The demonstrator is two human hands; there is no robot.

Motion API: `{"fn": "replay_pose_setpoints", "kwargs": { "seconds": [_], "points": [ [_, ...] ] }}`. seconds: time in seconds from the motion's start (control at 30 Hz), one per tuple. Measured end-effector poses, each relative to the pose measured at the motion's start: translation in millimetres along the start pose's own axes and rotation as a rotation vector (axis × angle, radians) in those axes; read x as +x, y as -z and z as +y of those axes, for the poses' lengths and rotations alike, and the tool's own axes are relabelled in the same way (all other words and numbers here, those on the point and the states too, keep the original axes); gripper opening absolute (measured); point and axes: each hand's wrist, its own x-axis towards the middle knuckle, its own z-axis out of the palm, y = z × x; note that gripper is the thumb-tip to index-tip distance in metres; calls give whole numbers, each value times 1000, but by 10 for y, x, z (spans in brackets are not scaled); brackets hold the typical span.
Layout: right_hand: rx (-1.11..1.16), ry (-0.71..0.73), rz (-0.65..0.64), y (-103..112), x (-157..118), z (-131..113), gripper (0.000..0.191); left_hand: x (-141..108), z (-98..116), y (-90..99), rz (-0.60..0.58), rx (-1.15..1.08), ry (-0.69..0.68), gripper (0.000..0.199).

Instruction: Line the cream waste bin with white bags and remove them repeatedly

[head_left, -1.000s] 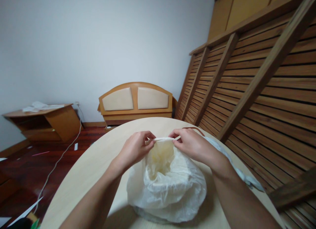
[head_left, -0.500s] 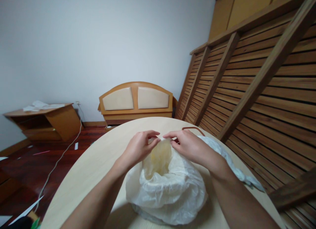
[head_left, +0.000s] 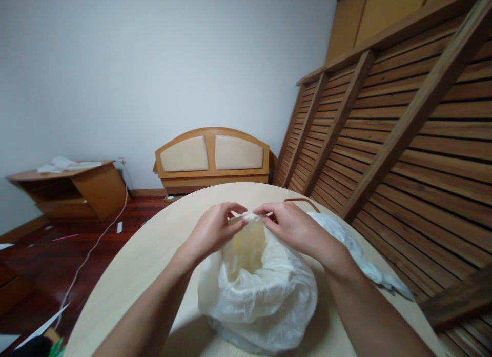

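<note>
As hands (head_left: 215,226) (head_left: 290,222) pinch bag (head_left: 265,295) rim (head_left: 253,217), table edge (head_left: 230,187) beyond

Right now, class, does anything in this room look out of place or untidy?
Yes, on the floor at the picture's left: a pale cord trails loosely across, and a small white item lies near it, as if dropped. No spill shows around the white bag on the round table.

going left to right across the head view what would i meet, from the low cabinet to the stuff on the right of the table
Low wooden cabinet → left hand → white bag's raised edge → right hand → crumpled white bundle
</note>
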Motion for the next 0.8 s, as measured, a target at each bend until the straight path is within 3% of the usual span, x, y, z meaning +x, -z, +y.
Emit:
{"fn": "replay_pose_setpoints", "kwargs": {
  "seconds": [0.2,0.4,0.5,0.6,0.7,0.8],
  "points": [
    [114,41,34,-68,71,-5,29,1,35,11,-23,-17,-7,23],
    [-54,-100,103,53,-32,14,32,29,15,-8,43,27,64,22],
    [-96,-165,66,162,-104,-4,34,43,18,-6,87,59,105,22],
    [-58,-152,-2,216,-127,-72,22,49,25,-13,127,83,107,19],
    [-45,-131,-32,185,-100,-135,20,43,30,-27,149,91,85,18],
    [-32,-104,16,94,-45,-131,23,32,36,-33,173,84,61,18]
  ]
}}
